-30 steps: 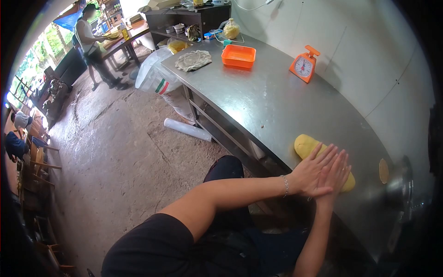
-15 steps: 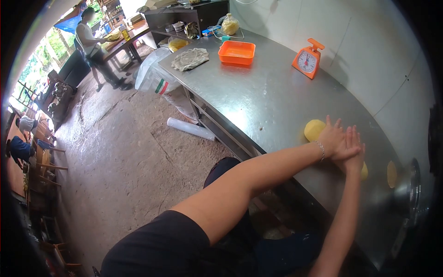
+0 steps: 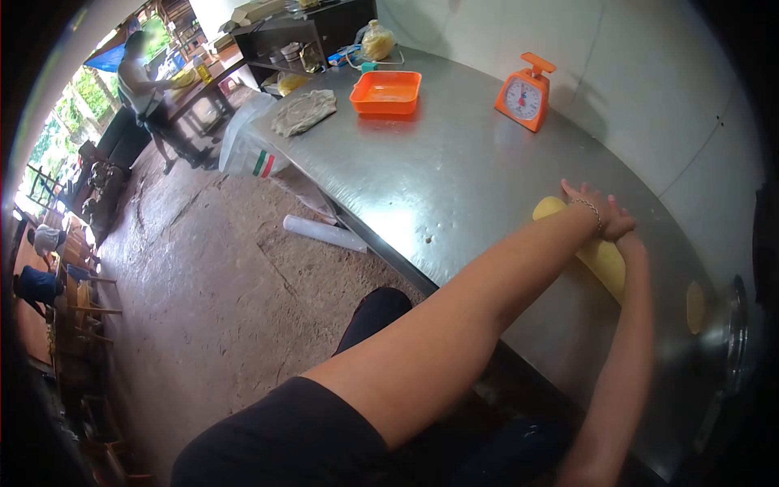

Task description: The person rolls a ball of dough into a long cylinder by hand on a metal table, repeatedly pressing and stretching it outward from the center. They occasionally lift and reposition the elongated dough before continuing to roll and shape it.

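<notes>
A long roll of yellow dough (image 3: 604, 272) lies on the steel table (image 3: 454, 162), running from beyond my hands back toward my right forearm. My left hand (image 3: 595, 206), with a chain bracelet at the wrist, presses on the dough's far part, fingers spread. Just behind it, my right hand (image 3: 630, 237) leans on the same dough and meets the left hand. Its fingers are partly covered by the left hand but look stretched out. Neither hand is wrapped around the dough.
An orange kitchen scale (image 3: 522, 99) stands near the wall. Farther back are an orange tray (image 3: 385, 93), a grey cloth (image 3: 304, 112) and a tied bag (image 3: 377, 40). A round metal vessel (image 3: 734, 341) is at right. A person (image 3: 142, 85) stands at another table.
My hands have pushed forward and slightly up in view, and the dough has rolled with them, showing longer now. The camera view has shifted, so the tray and scale appear farther left.
</notes>
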### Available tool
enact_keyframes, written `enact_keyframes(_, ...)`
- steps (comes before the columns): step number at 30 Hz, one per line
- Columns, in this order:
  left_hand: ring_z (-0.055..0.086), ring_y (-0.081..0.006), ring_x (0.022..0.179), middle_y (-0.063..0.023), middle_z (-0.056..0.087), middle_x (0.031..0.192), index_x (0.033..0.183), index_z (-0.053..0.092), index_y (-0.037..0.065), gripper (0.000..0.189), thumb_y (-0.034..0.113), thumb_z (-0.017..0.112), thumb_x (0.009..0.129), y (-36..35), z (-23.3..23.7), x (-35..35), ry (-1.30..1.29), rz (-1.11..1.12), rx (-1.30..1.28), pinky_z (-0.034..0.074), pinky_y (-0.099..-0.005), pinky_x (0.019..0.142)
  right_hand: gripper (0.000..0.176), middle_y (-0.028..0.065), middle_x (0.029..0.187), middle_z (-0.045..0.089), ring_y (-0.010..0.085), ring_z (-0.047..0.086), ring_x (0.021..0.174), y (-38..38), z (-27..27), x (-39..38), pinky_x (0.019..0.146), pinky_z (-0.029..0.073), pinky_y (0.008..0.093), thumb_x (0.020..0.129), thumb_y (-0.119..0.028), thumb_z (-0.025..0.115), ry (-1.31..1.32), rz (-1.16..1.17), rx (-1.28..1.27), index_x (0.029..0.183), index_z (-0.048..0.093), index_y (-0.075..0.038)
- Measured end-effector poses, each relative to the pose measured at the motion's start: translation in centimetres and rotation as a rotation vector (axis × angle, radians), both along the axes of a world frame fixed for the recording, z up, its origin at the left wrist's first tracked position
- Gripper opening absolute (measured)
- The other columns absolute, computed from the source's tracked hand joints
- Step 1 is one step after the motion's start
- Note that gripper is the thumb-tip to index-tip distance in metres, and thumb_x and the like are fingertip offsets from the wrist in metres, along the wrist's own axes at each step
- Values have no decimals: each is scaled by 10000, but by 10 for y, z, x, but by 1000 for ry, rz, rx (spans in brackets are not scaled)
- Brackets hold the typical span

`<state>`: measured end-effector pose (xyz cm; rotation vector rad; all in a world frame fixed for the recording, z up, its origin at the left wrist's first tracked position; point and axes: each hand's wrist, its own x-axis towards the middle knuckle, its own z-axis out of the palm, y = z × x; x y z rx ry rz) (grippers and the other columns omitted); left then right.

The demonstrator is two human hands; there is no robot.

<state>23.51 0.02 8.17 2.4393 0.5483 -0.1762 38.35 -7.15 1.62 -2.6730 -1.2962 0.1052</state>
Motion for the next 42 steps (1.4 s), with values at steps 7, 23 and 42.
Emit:
enact_keyframes(7, 29, -506, 1723, -170, 162, 1881, 1771, 347, 376, 909, 861, 232, 1010, 1, -6, 6, -24, 26, 54, -120, -869, 1227, 698, 113, 1769, 448, 394, 404, 1633, 13, -2, -4, 1312, 343, 575, 1123, -711, 362, 73, -45, -11, 1715, 439, -351)
enact_keyframes(23, 290, -487, 1675, -185, 436, 1772, 1660, 567, 359, 1022, 1000, 224, 941, -24, -27, -50, -167, -21, 209, 130, -759, 1302, 805, 113, 1621, 623, 390, 532, 1531, -66, 24, -86, 1259, 419, 543, 1105, -800, 243, 113, -178, 50, 1582, 637, -286)
enact_keyframes(42, 694, -477, 1264, -264, 728, 1418, 1432, 732, 51, 980, 875, 416, 1004, -65, -31, -136, -487, -78, 375, 463, -550, 1139, 620, 136, 1318, 784, 355, 679, 1280, -118, 35, -204, 1160, 421, 503, 1163, -596, 370, -206, -180, 329, 1312, 760, -138)
